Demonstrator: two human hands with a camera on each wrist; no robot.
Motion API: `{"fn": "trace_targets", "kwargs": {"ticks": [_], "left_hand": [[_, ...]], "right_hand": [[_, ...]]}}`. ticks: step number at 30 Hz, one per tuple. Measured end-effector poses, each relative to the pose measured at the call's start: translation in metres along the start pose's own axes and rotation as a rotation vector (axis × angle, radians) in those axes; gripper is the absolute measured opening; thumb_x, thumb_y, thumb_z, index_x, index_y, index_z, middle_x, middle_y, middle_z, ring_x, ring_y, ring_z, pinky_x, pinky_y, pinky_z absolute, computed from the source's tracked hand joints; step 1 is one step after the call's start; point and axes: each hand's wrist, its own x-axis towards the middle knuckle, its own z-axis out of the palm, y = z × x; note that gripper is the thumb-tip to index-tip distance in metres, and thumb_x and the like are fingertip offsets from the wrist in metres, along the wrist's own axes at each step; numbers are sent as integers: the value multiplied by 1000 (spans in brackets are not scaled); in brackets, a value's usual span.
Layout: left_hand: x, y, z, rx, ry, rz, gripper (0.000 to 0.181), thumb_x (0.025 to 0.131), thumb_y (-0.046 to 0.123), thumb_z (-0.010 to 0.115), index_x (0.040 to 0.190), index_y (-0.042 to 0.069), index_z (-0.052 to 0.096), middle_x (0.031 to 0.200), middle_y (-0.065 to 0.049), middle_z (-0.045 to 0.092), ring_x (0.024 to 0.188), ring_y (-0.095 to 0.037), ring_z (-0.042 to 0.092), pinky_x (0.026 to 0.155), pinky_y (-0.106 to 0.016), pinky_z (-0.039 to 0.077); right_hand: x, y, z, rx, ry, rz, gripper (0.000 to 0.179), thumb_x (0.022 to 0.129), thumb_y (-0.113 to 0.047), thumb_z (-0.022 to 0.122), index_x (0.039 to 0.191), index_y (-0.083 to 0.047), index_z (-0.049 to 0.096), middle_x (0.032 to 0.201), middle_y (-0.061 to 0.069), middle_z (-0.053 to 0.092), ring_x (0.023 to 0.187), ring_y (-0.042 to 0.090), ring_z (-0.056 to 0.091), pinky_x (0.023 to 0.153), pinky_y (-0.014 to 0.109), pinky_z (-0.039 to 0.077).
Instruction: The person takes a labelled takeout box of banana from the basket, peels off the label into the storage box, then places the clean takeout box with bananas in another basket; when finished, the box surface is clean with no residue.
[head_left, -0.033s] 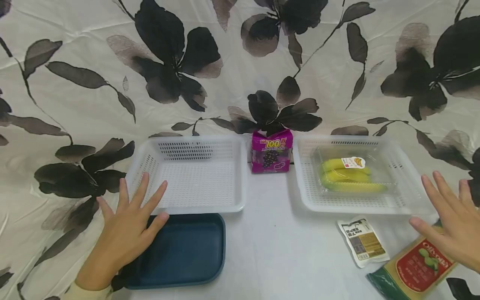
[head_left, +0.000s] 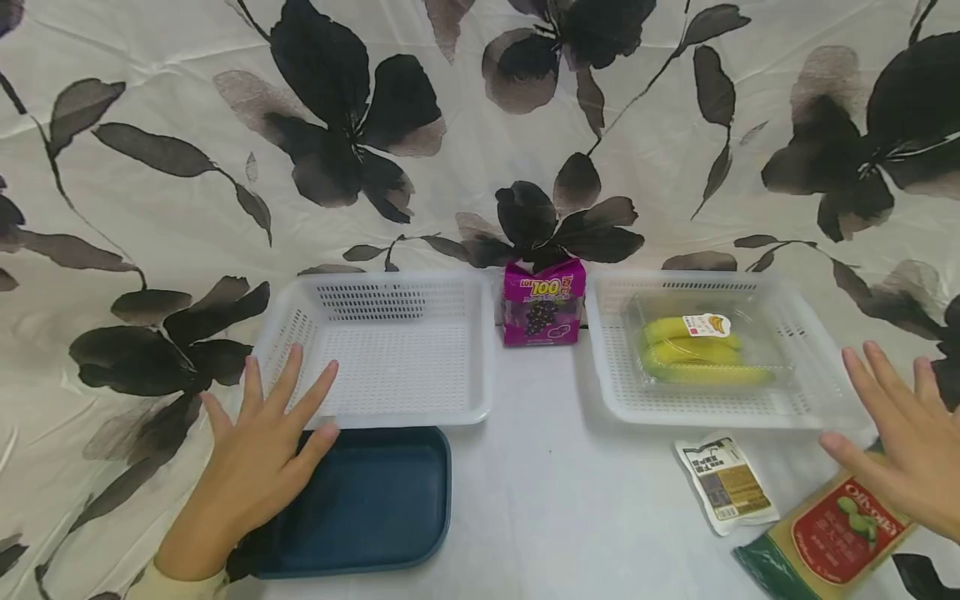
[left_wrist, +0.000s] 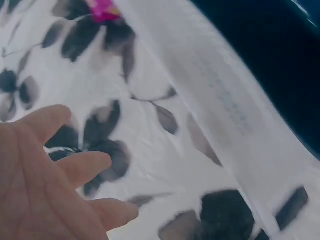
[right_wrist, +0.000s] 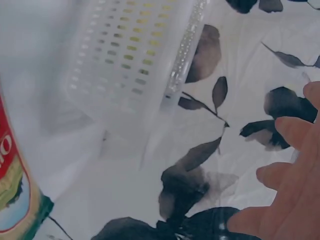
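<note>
My left hand (head_left: 262, 462) has its fingers spread and holds nothing. In the head view it overlaps the near left corner of the left white basket (head_left: 397, 367) and the left side of a dark blue tray (head_left: 382, 500). At the right edge my right hand (head_left: 911, 450), fingers also spread and grasping nothing, overlaps the upper end of a pasta bag (head_left: 832, 533) with a red label. Just left of that hand stands the right white basket (head_left: 622, 392), holding a clear box of bananas (head_left: 693, 350). The right wrist view shows this hand (right_wrist: 290, 195) beside the basket's perforated wall (right_wrist: 115, 65).
Between the baskets stands a purple candy bag (head_left: 543, 304) with grapes printed on it. A small white and brown pouch (head_left: 727, 486) lies in front of the right basket. Black-flowered cloth (head_left: 450, 200) covers the back and left.
My left hand has shifted very slightly to the right. The right hand and the objects stay practically where they were.
</note>
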Motion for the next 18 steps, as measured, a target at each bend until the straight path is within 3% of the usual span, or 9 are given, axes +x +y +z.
{"fn": "trace_targets", "kwargs": {"ticks": [3,9,13,18], "left_hand": [[9,19,-1,-91,5,31,61,105,46,47,162,32,30,170,-16,20,153,-57,0,106,-85,-15],[36,64,2,-240,-12,109,53,109,42,40,160,31,34,169,-8,26,156,-45,14,115,-81,6],[58,94,5,-371,-62,140,52,110,45,36,160,29,35,169,-1,28,157,-36,20,122,-69,18],[87,126,16,-575,-155,117,58,109,53,31,158,22,41,166,0,35,155,-25,31,125,-52,27]], "right_hand": [[8,5,0,71,-13,-24,95,101,-60,48,164,-14,-6,168,25,-8,144,68,-13,102,88,-11],[32,17,3,257,-99,-84,82,107,-31,48,164,-12,-8,168,28,-6,152,57,-8,120,69,-12],[57,21,0,372,-225,5,77,110,-34,38,163,-15,-13,167,30,-9,145,67,2,110,83,2],[85,28,-7,401,-384,87,73,110,-46,20,159,-11,-21,161,37,-14,136,76,7,99,89,12]]}}
